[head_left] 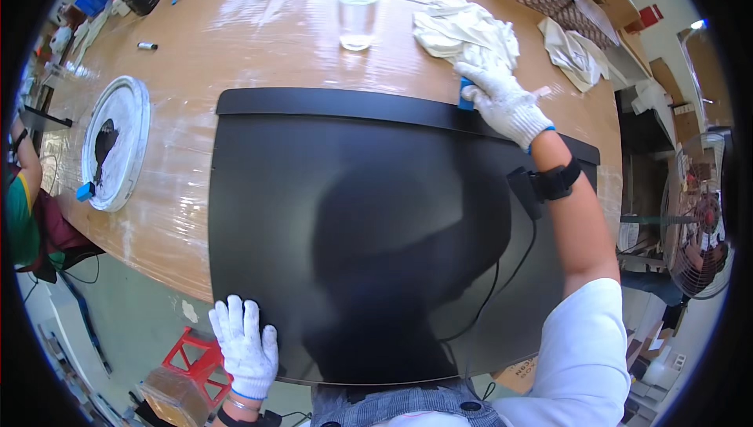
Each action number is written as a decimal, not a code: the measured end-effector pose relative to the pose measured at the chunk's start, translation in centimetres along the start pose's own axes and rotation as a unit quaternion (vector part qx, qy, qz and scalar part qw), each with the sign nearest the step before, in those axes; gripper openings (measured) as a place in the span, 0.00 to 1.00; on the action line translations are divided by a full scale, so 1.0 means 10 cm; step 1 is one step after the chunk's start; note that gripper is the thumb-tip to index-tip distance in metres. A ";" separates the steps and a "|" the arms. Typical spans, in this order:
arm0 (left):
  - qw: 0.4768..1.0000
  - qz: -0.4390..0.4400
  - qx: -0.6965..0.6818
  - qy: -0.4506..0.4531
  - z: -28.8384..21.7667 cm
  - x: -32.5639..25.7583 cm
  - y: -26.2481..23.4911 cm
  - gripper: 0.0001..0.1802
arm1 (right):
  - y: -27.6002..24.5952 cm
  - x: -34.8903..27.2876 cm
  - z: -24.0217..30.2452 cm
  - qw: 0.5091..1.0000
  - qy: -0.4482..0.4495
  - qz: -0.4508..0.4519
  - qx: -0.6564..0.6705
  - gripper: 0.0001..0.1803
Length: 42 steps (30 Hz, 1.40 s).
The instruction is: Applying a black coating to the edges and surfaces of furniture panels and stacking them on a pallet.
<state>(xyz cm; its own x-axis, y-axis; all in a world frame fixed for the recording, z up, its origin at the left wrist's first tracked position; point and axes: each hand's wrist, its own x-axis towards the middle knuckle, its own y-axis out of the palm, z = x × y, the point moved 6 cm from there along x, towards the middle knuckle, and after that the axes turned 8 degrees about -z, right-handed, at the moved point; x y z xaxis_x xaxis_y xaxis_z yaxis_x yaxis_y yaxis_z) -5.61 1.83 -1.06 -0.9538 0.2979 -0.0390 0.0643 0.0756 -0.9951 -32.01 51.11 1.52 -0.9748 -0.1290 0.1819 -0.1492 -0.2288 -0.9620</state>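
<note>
A large flat black panel with a raised strip along its far side lies before me. My right hand, in a white knitted glove, is closed around a small blue block at the far strip, right of centre. A wristband with a cable is on that arm. My left hand, also gloved, rests at the panel's near left edge, fingers stretched out and holding nothing.
Left on the film-covered table is a round white lid with a dark smear and another blue block. A clear bottle and white cloths lie beyond the panel. A red stool, a fan and another person are around.
</note>
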 end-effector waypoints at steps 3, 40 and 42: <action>0.999 -0.008 -0.034 0.014 -0.53 -0.11 -0.02 0.33 | -0.24 -0.27 -0.43 0.999 0.034 0.010 0.004 0.21; 0.987 -0.052 -0.111 0.107 -1.73 0.41 0.25 0.32 | -0.20 -0.26 -0.31 0.993 -0.015 -0.066 0.095 0.23; 0.987 -0.054 -0.109 0.109 -1.73 0.41 0.24 0.32 | -0.20 -0.27 -0.30 0.993 -0.028 -0.082 0.085 0.23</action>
<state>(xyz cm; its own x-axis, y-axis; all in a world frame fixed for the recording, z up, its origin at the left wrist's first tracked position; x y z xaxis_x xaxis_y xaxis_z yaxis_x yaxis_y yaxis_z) -4.32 19.74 -2.00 -0.8745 0.4723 0.1105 0.0494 0.3133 -0.9484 -29.59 54.84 2.38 -0.9281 -0.1294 0.3490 -0.2706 -0.4095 -0.8712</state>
